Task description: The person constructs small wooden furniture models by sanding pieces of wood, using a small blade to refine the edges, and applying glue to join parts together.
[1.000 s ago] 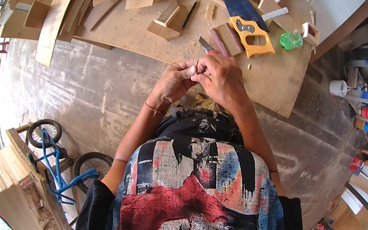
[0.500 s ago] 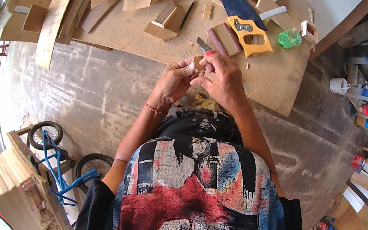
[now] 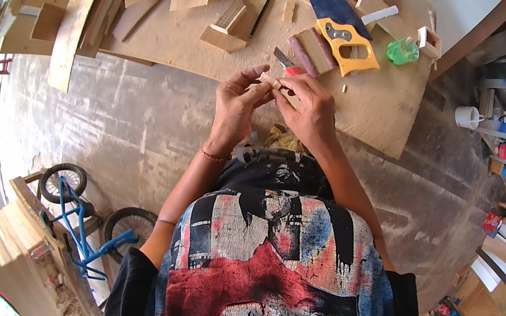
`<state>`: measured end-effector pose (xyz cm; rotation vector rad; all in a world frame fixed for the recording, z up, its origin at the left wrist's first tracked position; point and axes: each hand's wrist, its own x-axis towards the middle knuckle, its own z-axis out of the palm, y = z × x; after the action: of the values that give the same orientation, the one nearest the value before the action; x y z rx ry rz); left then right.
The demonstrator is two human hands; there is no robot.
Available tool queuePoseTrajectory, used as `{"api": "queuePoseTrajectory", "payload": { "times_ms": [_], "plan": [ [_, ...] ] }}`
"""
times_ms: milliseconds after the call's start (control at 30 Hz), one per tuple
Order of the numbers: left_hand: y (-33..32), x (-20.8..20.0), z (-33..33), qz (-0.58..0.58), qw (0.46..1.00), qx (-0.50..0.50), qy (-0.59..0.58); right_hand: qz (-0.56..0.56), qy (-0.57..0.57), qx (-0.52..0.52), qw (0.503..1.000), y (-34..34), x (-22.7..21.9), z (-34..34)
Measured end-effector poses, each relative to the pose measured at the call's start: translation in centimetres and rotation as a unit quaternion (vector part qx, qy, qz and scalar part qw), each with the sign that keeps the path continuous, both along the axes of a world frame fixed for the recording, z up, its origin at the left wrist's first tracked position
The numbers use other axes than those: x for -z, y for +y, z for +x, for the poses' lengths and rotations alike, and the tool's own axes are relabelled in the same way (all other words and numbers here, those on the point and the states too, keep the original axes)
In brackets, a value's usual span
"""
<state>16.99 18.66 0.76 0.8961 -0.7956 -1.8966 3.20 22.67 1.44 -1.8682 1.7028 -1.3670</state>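
A small pale wooden piece [image 3: 269,80] is held between both hands, just off the near edge of the workbench [image 3: 380,116]. My left hand [image 3: 235,101] pinches it from the left, thumb on top. My right hand [image 3: 309,108] has its fingertips closed on its right end. Right beyond my right fingers is a knife with a red handle [image 3: 295,71] and a grey blade; it seems to lie on the bench, partly hidden by the hand. Behind it sits a wooden block with reddish-brown sides [image 3: 311,52], touching or close to a handsaw with a yellow handle [image 3: 348,48].
On the bench are a pencil [image 3: 260,17], wood offcuts [image 3: 224,39], a green plastic container [image 3: 402,51] and a small wooden box [image 3: 428,42]. Long boards [image 3: 87,10] overhang its left side. A blue bicycle [image 3: 80,229] stands lower left; a white bucket [image 3: 467,117] is at right.
The wooden piece has been turned in my fingers and shows a paler, narrower face. My left hand's fingers have lifted and spread a little. The view has shifted slightly.
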Motion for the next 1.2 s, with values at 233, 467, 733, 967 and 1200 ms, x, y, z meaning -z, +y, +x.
{"api": "queuePoseTrajectory", "payload": {
  "times_ms": [233, 467, 733, 967, 1200],
  "plan": [
    [0.1, 2.9, 0.9, -0.018, 0.990, 0.026, -0.136, 0.094, -0.004, -0.039, 0.995, -0.7, 3.7, -0.2],
    [-0.2, 4.4, 1.1, 0.035, 0.979, -0.012, -0.200, 0.122, 0.100, 0.082, 0.984, -0.6, 5.4, -0.3],
    [-1.5, 7.3, 1.1, 0.110, 0.976, -0.061, -0.180, 0.200, 0.192, 0.132, 0.952, 0.2, 8.8, -2.4],
    [-3.0, 9.2, 0.4, 0.053, 0.953, -0.083, -0.287, 0.127, 0.185, 0.125, 0.966, 0.4, 9.0, -1.7],
    [-3.9, 9.3, 0.1, 0.061, 0.951, -0.086, -0.291, 0.228, 0.170, 0.028, 0.958, 2.6, 7.2, 0.2]
  ]
}}
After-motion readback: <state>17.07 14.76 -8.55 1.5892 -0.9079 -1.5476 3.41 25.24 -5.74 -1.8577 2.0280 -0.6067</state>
